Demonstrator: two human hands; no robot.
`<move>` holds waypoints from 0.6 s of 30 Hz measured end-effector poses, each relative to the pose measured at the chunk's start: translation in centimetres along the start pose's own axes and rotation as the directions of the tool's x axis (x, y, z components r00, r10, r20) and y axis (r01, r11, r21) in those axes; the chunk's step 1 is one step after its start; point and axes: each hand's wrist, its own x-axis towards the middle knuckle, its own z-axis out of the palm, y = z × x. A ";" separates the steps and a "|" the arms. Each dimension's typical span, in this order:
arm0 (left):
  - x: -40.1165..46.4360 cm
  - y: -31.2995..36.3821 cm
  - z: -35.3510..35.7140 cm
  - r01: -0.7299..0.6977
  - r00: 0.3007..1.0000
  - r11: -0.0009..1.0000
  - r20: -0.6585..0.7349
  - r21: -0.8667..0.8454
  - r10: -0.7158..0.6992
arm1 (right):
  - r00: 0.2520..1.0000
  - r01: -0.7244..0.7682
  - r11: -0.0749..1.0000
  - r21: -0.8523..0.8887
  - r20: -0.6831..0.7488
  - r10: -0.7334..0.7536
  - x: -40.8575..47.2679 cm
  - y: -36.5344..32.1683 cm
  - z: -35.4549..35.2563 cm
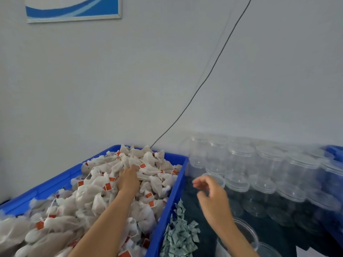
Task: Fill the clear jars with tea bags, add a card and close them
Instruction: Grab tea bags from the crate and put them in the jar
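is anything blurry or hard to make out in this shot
Head view: the right hand is smeared by motion blur; the clear jars wash out against the wall; the left hand in the tea bags is sharper; lighting is soft.

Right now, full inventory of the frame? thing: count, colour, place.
tea bags: heap, white with red tags, in the crate
crate: one, blue, left
clear jars: many, transparent, open, rows at right against the wall
small packets: pile, pale green-white, beside the crate
second crate: partly seen, blue, far right
cable: one, dark, along the wall
framed picture: one, blue-white, upper left
left hand: fingers buried in tea bags
right hand: empty, fingers relaxed, near the jars
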 end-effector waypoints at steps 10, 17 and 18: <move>1.0 -1.1 0.5 0.053 0.994 0.917 -0.070 -0.395 -0.087 | 0.954 0.019 0.931 -0.364 0.285 0.092 9.0 1.1 13.6; 1.4 -1.6 0.9 0.040 0.999 0.864 -0.007 -0.502 -0.050 | 0.947 0.078 0.814 -0.575 0.298 0.119 9.6 1.3 15.3; 1.5 -1.6 0.9 0.054 0.998 0.859 0.003 -0.509 -0.060 | 0.960 0.063 0.837 -0.544 0.263 0.099 9.5 1.3 15.2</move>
